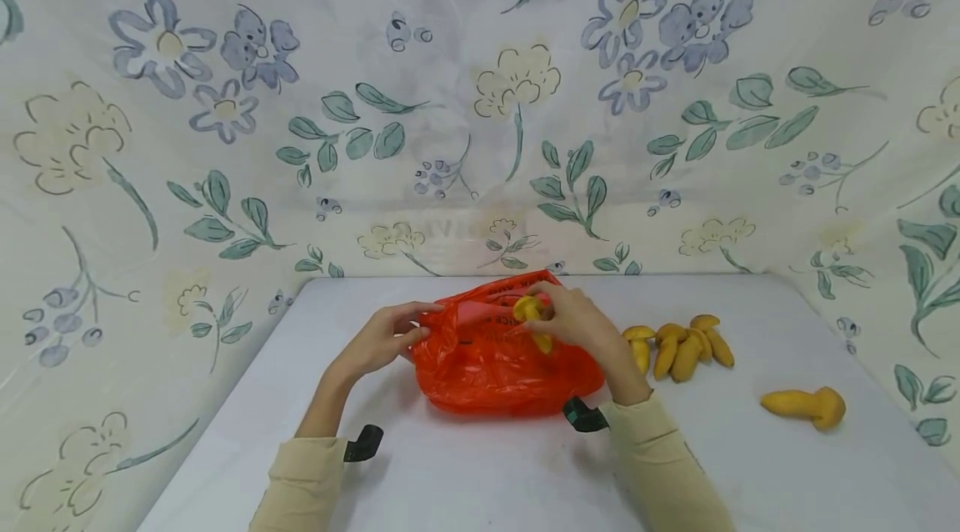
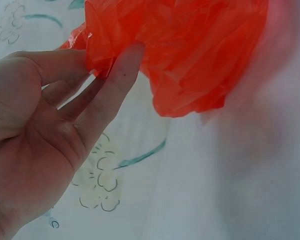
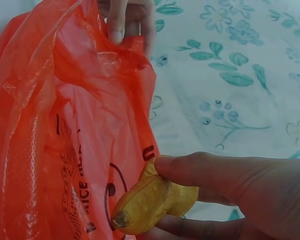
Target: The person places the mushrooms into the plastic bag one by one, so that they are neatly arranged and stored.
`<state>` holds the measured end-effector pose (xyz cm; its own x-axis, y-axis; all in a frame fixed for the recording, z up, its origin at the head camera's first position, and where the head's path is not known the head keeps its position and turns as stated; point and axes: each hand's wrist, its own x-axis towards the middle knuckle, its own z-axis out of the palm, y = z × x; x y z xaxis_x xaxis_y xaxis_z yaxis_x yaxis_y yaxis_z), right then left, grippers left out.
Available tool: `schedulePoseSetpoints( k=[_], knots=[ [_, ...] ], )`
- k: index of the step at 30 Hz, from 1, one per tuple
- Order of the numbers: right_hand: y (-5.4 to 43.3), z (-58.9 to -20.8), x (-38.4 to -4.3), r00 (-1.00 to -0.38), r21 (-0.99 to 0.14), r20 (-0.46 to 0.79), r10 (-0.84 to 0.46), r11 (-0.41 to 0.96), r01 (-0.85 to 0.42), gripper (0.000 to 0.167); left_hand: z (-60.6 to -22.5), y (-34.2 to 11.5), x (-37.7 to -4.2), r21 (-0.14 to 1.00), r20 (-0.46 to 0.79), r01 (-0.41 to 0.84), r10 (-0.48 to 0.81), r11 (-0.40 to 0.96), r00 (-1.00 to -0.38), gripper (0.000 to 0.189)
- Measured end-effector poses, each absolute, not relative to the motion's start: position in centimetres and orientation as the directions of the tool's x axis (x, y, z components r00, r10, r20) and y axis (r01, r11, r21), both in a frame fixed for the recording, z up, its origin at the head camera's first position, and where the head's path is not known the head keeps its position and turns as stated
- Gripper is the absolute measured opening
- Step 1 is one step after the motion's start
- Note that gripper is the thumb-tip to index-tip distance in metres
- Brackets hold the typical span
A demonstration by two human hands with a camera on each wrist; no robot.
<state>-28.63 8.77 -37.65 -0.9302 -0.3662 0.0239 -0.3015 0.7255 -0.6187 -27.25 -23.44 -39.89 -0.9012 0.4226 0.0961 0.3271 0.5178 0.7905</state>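
the right hand [image 1: 570, 317] is pinching a yellow mushroom [image 1: 529, 311] between thumb and fingers. the mushroom is hanging over the printed part of a red bag [image 1: 495, 386]; whether it is touching the plastic, i cannot tell. in the head view its long axis is running steeply, slanting a little: the cap is facing up and to the left, and the stem is pointing down toward the near edge and slightly right. in the right wrist view the stem's end is pointing to the lower left.

the right hand is reaching in from the bag's right side, its forearm angling up and leftward. the left hand [image 1: 377, 338] is pinching the bag's left edge, its forearm slanting up and to the right. both arms are wearing beige sleeves [image 1: 302, 478], and a dark green piece [image 1: 363, 443] is sticking out inward at each cuff.

the bag is lying crumpled on a white table [image 1: 465, 478]. just right of the right forearm, a cluster [image 1: 684, 353] of mushrooms is resting, stems mostly pointing nearer. farther right, a lone mushroom [image 1: 804, 405] is lying nearly sideways, stem pointing left, cap right. behind everything, a flowered cloth [image 1: 450, 32] is hanging.
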Motion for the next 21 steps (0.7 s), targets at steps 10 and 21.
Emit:
schedulePoseSetpoints(
  k=[10,21],
  knots=[
    [8.58,-37.79,-29.02,-0.925,-0.614,0.035,-0.379,0.722,-0.319,0.059,-39.84,-23.13,-27.42,0.796,0.096,0.329,0.429,0.509,-0.898,0.039],
    [7.99,-38.15,-28.51,-0.926,-0.608,0.047,-0.375,0.725,-0.325,0.055,-40.19,-23.03,-27.29,0.806,0.086,0.317,0.432,0.5,-0.898,0.039]
  ],
)
